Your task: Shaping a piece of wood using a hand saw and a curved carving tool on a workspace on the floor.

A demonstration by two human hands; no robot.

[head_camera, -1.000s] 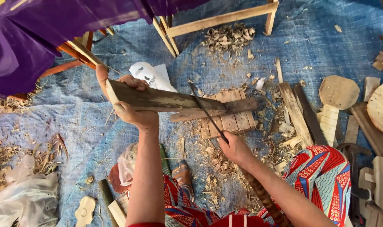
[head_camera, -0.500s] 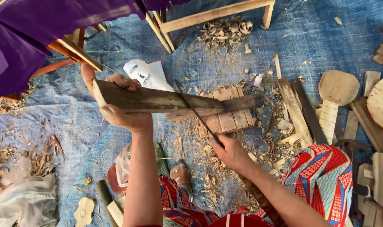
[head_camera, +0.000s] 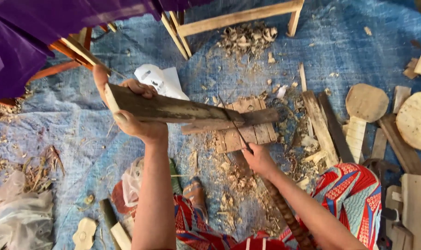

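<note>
a ground-level woodcarving workshop: wood shavings (head_camera: 247, 39), cut planks (head_camera: 319, 122) and round carved blanks (head_camera: 367, 102) litter a blue tarp (head_camera: 81, 134).

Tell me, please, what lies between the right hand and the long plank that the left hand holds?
In the head view, a thin dark blade runs from the right hand up to the long plank, crossing a small slatted wooden block on the blue tarp.

Cut off by the top edge: purple cloth (head_camera: 30, 32) and the wooden frame (head_camera: 238, 16). Cut off on the right: round wooden disc (head_camera: 416, 121) and pale board (head_camera: 416, 210). Hidden in part under the left hand's (head_camera: 132, 109) fingers: near end of the dark plank (head_camera: 173, 109). Too thin and blurred to tell: blade (head_camera: 233, 127) gripped by the right hand (head_camera: 259, 159), handle buried in the fist. Half covered by the plank: slatted wooden block (head_camera: 247, 134). Clipped at the lower left corner: white plastic bag (head_camera: 16, 222).
</note>
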